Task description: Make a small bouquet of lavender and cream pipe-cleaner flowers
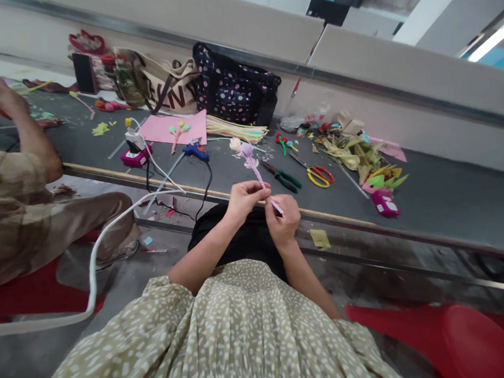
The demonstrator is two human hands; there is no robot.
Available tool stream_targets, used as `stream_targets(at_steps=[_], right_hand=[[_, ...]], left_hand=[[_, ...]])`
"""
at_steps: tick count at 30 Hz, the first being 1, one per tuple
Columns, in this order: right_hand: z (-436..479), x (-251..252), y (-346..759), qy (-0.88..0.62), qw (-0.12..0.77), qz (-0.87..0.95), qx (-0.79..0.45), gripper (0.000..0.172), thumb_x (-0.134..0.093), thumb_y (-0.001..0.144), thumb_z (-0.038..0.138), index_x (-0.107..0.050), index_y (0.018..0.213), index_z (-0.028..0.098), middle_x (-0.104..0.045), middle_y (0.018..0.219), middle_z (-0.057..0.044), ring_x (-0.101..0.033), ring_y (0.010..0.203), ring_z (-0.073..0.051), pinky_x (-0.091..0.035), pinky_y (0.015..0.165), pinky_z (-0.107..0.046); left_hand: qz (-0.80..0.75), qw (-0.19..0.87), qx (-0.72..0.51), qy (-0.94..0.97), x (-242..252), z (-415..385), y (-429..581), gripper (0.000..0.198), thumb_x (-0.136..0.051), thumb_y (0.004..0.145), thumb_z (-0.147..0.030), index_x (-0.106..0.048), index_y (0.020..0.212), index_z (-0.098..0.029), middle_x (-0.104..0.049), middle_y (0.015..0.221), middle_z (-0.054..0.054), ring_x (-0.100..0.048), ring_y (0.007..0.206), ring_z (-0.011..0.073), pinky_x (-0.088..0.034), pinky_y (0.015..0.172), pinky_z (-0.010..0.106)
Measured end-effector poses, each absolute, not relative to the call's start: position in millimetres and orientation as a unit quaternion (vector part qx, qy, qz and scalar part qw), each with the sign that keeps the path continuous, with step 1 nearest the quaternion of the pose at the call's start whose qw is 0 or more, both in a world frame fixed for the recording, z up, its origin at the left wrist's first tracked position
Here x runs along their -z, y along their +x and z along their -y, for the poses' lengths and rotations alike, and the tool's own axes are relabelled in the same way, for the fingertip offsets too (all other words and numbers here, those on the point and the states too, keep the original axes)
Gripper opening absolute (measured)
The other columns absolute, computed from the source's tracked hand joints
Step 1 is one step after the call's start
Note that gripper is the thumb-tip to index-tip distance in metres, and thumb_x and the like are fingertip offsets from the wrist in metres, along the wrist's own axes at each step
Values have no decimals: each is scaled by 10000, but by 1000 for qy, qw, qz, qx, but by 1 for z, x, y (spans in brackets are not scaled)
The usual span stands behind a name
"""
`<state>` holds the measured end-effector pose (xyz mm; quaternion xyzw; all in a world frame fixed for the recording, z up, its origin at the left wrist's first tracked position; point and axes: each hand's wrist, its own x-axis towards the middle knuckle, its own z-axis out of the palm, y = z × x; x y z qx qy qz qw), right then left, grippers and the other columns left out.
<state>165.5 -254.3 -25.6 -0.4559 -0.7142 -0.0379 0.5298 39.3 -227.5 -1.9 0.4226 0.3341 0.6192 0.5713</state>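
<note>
A lilac craft flower (247, 152) on a wrapped stem tilts up and away over the table's front edge. My left hand (246, 200) pinches its stem between thumb and fingers. Lower down, my right hand (283, 217) is closed round the stem's bottom end, part of which shows past the fingers. Just beyond the bloom lies a small cream flower piece (235, 144). To the right of the stem rest dark green-handled pliers (283, 177) and scissors (315, 173) with yellow and red handles. A blue glue gun (196, 151) lies to the left.
A pink sheet (158, 128), pale fuzzy sticks (238, 129), a dotted bag (236, 84) and a canvas bag (170, 84) sit along the back. Dried husks (348, 157) pile up at right. A white cable (92, 273) crosses at left, beside a co-worker's hand (5, 96) holding scissors.
</note>
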Motion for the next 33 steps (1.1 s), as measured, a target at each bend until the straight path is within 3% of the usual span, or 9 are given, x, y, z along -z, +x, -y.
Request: stream_targets(at_steps=[11, 21, 27, 33], right_hand=[[251, 21, 157, -417, 650, 497, -395, 132, -689, 772, 304, -633, 738, 190, -619, 679, 24, -585, 635, -131, -487, 666, -275], [245, 16, 163, -391, 563, 324, -651, 159, -738, 649, 284, -625, 711, 191, -625, 581, 31, -567, 517, -120, -533, 581, -278], [245, 18, 163, -367, 530, 331, -690, 167, -699, 697, 329, -588, 708, 204, -582, 557, 32, -566, 517, -129, -559, 618, -306], [249, 18, 155, -397, 618, 386, -558, 178, -715, 724, 332, -602, 732, 195, -608, 611, 34, -569, 539, -117, -512, 610, -270]], left_hand=[[-323, 572, -611, 442, 1, 229, 38, 250, -819, 608, -296, -727, 759, -120, -668, 661, 20, -572, 562, 102, -483, 581, 255], [-310, 574, -600, 462, 2, 227, 34, 220, -825, 611, -313, -717, 675, -133, -717, 801, 66, -608, 643, 122, -484, 624, 258], [-300, 595, -595, 449, -1, 228, 34, 252, -843, 591, -327, -727, 698, -131, -706, 753, 60, -601, 596, 118, -493, 605, 264], [-291, 603, -595, 444, -1, 227, 35, 294, -834, 623, -362, -750, 781, -129, -696, 733, 50, -593, 605, 112, -482, 600, 251]])
